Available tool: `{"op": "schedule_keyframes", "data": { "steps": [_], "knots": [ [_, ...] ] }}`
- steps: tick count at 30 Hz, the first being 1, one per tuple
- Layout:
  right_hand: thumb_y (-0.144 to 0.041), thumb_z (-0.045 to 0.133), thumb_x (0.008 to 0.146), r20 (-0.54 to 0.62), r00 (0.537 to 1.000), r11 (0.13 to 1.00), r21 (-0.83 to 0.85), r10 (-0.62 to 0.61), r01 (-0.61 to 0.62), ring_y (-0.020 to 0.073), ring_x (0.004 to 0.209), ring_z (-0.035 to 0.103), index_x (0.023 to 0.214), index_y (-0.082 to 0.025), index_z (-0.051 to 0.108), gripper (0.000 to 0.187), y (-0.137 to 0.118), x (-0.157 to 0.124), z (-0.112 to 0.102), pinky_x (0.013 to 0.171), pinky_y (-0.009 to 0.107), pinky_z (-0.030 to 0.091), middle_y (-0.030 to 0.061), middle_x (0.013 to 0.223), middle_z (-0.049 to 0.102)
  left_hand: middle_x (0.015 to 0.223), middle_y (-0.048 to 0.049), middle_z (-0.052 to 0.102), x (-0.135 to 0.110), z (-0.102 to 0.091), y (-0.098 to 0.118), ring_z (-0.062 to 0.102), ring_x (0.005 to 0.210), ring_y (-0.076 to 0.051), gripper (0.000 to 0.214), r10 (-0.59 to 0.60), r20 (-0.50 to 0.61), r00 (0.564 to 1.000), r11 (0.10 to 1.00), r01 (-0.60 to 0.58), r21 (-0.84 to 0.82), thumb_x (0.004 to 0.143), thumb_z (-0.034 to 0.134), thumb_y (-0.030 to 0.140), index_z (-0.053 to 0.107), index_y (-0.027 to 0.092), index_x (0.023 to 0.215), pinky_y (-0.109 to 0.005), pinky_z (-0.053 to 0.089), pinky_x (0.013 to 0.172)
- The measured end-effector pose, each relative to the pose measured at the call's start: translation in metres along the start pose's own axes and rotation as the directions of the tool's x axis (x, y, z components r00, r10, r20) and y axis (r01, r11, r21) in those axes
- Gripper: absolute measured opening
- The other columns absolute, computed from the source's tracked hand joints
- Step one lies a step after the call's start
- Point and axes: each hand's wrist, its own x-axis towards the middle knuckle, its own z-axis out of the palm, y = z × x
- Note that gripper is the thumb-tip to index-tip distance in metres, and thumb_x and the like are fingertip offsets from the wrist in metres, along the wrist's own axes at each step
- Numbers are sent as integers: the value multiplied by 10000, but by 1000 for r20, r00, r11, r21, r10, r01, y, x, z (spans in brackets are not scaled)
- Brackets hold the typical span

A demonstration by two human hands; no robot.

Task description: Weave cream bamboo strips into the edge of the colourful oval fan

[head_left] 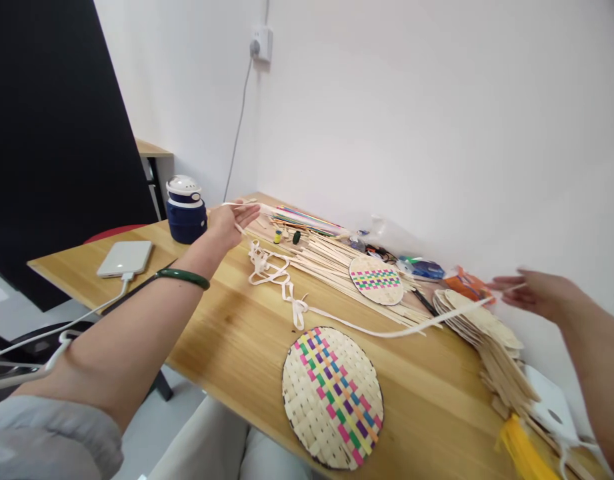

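Note:
A long white ribbon (369, 331) runs slackly across the table between both sides, with a loose tangle in its middle. My left hand (231, 219) is raised over the far left of the table, fingers stretched, the ribbon passing round it and held there. At the far right, my right hand (534, 291), slightly blurred, pinches the ribbon, which sticks out past the fingers. Near the front edge lies a round woven fan face (333, 398) with coloured bands and a dark rim. A second woven round (376, 280) rests farther back on pale strips.
Pale flat strips (331, 253) cover the table's back. Stacked fan blanks with handles (487, 333) lie right, by an orange packet (467, 285) and yellow bundle (524, 450). A blue jug (187, 217) and white power bank (125, 259) stand left.

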Motion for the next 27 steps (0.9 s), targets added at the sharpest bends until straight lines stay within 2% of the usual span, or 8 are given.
{"op": "schedule_keyframes", "data": {
  "steps": [3,8,11,14,18,20,22,27],
  "knots": [
    [-27,228,966,9,989,985,100,-145,144,128,526,638,754,-187,531,402,-16,-12,5,541,228,559,84,657,625,1245,-97,637,-12,0,-18,658,1025,-241,344,53,74,996,970,-69,233,934,625,337,597,181,1240,-452,573,849],
    [-57,414,889,192,932,948,-15,-309,318,139,546,650,738,-147,566,233,-30,-39,38,616,271,561,78,669,645,1337,-108,603,-46,17,-43,610,1158,-284,361,46,342,939,818,-232,527,906,663,310,610,181,1240,-522,516,955],
    [-91,493,835,314,849,855,-169,-425,491,127,458,528,706,-144,620,188,-35,-72,73,521,263,474,24,560,587,1428,-119,570,-74,45,-36,685,1039,-251,516,14,556,831,776,-360,519,810,712,160,600,201,1312,-444,533,939],
    [-120,594,777,469,699,669,-265,-540,694,182,641,586,629,-165,665,170,-37,-118,111,618,263,439,25,557,587,1418,-105,602,-104,76,-24,729,781,-166,794,-28,728,685,806,-415,422,705,689,58,495,279,1442,-331,575,795],
    [-159,673,739,580,545,491,-267,-605,829,263,1007,620,709,-203,695,58,-37,-160,146,838,296,406,42,831,708,918,-37,780,-126,99,-21,715,623,-162,603,-130,817,562,862,-343,373,659,716,50,665,213,1237,-288,586,628],
    [-158,684,736,582,550,479,-290,-599,829,281,1059,609,707,-204,683,54,-34,-154,151,854,304,398,52,866,715,586,21,671,-122,97,-24,678,508,-161,218,-172,793,584,868,-291,402,724,707,105,755,153,931,-266,556,527],
    [-139,687,747,556,607,521,-329,-568,788,271,1012,626,666,-194,655,104,-27,-131,146,812,293,412,53,798,702,475,50,553,-109,87,-26,624,440,-137,75,-174,726,665,875,-235,424,807,686,166,736,134,761,-253,529,482],
    [-243,651,914,415,835,768,-375,-361,519,130,644,614,815,-137,649,144,21,-50,107,614,270,505,-7,731,645,885,-22,694,-57,45,-17,664,698,-141,197,-104,435,894,935,-62,350,941,619,319,661,140,1014,-322,585,650]
  ]
}}
